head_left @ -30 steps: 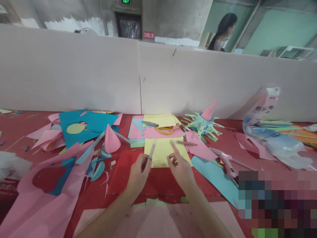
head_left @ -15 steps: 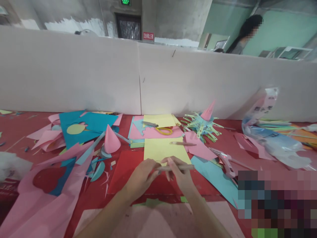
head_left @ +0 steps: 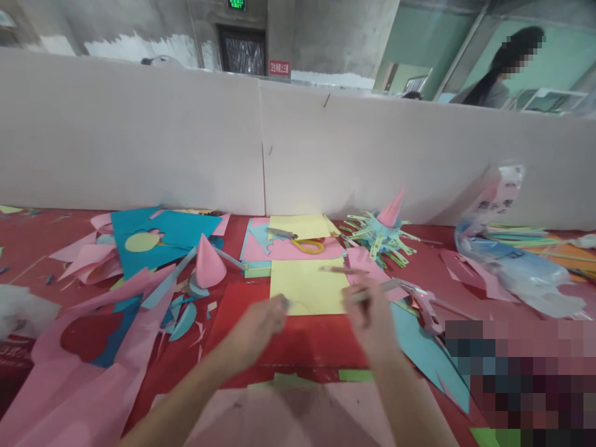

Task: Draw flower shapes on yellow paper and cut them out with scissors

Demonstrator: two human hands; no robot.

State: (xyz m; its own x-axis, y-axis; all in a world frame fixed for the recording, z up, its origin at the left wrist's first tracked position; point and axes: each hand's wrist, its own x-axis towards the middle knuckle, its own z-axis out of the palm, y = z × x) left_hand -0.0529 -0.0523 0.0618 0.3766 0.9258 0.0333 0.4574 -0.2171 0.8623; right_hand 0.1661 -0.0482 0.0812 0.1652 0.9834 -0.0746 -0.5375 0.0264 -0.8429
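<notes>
My right hand (head_left: 374, 320) is closed around a slim light-coloured pen (head_left: 387, 286), at the right edge of a yellow paper sheet (head_left: 305, 282). My left hand (head_left: 261, 328) is closed at the sheet's lower left, with a small dark pen cap (head_left: 284, 302) at its fingertips; blur hides its detail. A faint curved line shows near the sheet's bottom edge. Another thin pen-like stick (head_left: 342, 270) lies across the sheet's upper right. Red paper (head_left: 307, 347) spreads beneath the yellow sheet.
Yellow-handled scissors (head_left: 308, 246) lie behind the sheet. On the left are a pink cone (head_left: 209, 264) and paper scraps; on the right, a glue gun (head_left: 426, 304), a spiky cone-topped craft (head_left: 382, 233) and a plastic bag (head_left: 535, 276). A white partition (head_left: 372, 149) rises behind.
My hands have moved apart, the right one rightward with the pen and the left one slightly leftward with the cap. Beyond the partition, a person has moved right.
</notes>
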